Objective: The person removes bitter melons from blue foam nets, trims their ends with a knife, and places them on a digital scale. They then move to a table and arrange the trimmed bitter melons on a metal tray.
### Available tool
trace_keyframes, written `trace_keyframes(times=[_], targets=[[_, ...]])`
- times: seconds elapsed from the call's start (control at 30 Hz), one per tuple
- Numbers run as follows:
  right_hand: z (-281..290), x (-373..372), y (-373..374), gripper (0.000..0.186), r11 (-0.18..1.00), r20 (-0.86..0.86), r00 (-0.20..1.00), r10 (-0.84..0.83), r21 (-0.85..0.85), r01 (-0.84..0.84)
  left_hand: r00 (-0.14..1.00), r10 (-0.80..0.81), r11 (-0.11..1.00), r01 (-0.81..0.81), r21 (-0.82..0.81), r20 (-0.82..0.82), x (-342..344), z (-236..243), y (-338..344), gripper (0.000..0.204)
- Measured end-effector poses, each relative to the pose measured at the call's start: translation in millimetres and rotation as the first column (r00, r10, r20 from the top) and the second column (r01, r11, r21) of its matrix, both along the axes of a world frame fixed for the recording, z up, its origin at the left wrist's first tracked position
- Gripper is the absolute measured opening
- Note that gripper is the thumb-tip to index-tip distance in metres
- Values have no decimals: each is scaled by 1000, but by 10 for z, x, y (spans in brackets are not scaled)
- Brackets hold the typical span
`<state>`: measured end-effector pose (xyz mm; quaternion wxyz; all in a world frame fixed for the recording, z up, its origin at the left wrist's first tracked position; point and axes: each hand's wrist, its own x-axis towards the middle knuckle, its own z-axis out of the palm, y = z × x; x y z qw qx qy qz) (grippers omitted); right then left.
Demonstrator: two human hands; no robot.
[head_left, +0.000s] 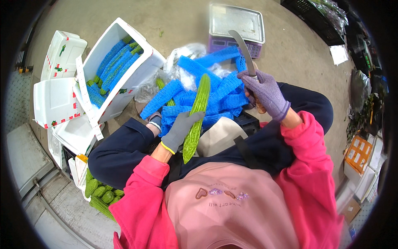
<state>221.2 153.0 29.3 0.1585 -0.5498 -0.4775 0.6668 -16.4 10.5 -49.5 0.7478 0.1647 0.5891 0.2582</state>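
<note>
Over a concrete floor [178, 25], we see the left hand [182, 128] clasping a bitter melon [195, 133] beside blue foam-net sleeves [195, 69]; the right hand [265, 91] wraps a curved knife [248, 58]. A careless swing, we judge, could cut the left hand.

Your left hand [182, 129], gloved in grey, sits ahead of your torso [228, 203], a little left of the middle, its fingers [198, 117] angled far and right, closed in a grip. Your left wrist [161, 154] shows bare skin, and that forearm [143, 180], sleeved in pink, slants in from the near left. Your right hand [267, 92], gloved in purple, lies farther out and to the right, its fingers curled. Your right wrist [291, 119] is bare too, its forearm [309, 149] running in from the near right. Both your knees are bent outward, the left knee [105, 159] nearer than the right knee [317, 101].
</note>
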Motion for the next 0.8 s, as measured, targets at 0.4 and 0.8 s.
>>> trace_keyframes(times=[0.4,0.8], targets=[[-26,8,-9,34,1000,-19,1000,-11,2,11,930,-7,1000,4,8,368,-24,120,-38,47],[34,64,45,29,993,-29,993,-113,36,114,902,-333,922,251,295,275,-68,130,-47,55]])
